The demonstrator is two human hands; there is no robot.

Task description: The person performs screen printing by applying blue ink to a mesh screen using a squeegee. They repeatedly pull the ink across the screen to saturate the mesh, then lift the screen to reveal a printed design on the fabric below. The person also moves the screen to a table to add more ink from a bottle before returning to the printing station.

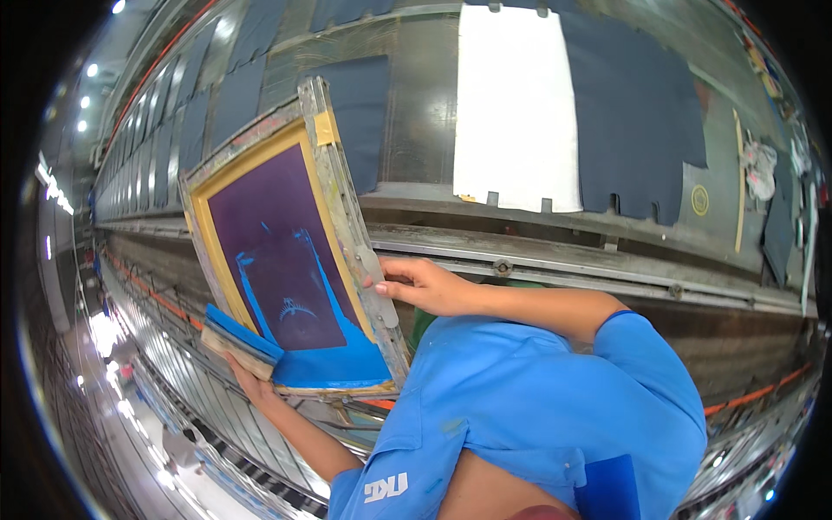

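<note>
A printing screen [273, 230] in a grey, stained frame with yellow inner edging is tilted in front of me, its purple mesh smeared with bright blue ink, pooled along the lower edge. My right hand [400, 279] grips the frame's metal side at a bracket. My left hand [249, 374] holds a squeegee [243, 341] with a pale handle and blue-coated blade against the frame's lower left corner; some of its fingers are hidden behind it.
Beyond the screen runs a long printing table with a metal rail [555, 260], carrying dark fabric panels [633, 121] and a white piece [511, 104]. A crumpled pale item [760, 169] lies at the right. Metal racks and a distant person [180, 446] appear at lower left.
</note>
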